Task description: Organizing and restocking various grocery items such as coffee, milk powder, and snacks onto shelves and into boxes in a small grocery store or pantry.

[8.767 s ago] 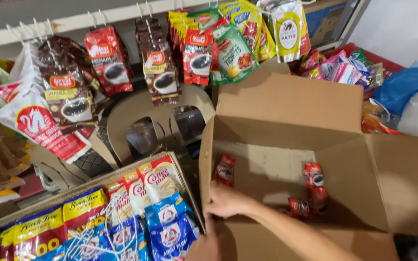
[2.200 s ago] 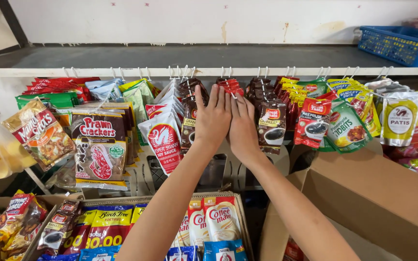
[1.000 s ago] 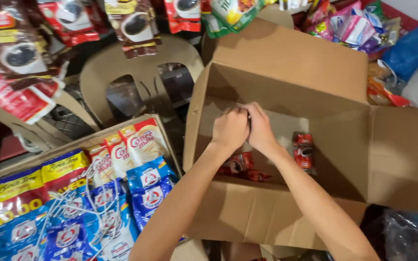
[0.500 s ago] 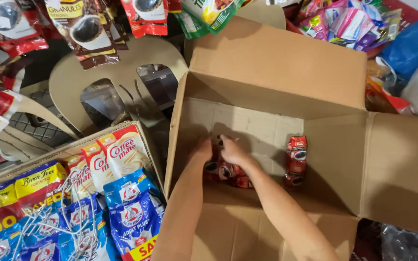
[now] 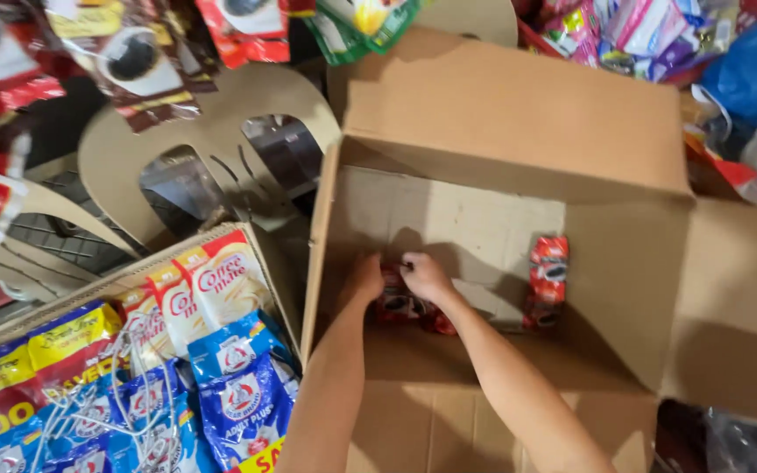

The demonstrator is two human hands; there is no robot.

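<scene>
Nearest me, low at the left: an open tray carton (image 5: 260, 241) packed with sachet strips, blue milk-powder packs (image 5: 238, 398) in front and cream-coloured creamer packs (image 5: 212, 293) behind them, against its far right corner.

Both my forearms reach down into the big cardboard box (image 5: 501, 114), which stands open with its flaps spread. My left hand (image 5: 363, 278) and right hand (image 5: 425, 275) are side by side at the box's near-left bottom, fingers curled down onto a bunch of red coffee sachets (image 5: 406, 308). Both hands are closed around or pressing on that bunch; whether it is lifted off the box floor I cannot tell.

A second red sachet strip (image 5: 547, 280) leans against the far wall of the box, towards its right side, well apart from my hands and untouched.

State of work, as I judge it: the box is nearly empty, only these two lots of red sachets showing on its floor. One lot is in hand, one left.

Beyond the box's left wall: a beige plastic chair back (image 5: 212, 114). Above it, at the far edge of the view, hanging sachet strips (image 5: 133, 61), red and brown, and more mixed packets (image 5: 641, 35) at the far right.
</scene>
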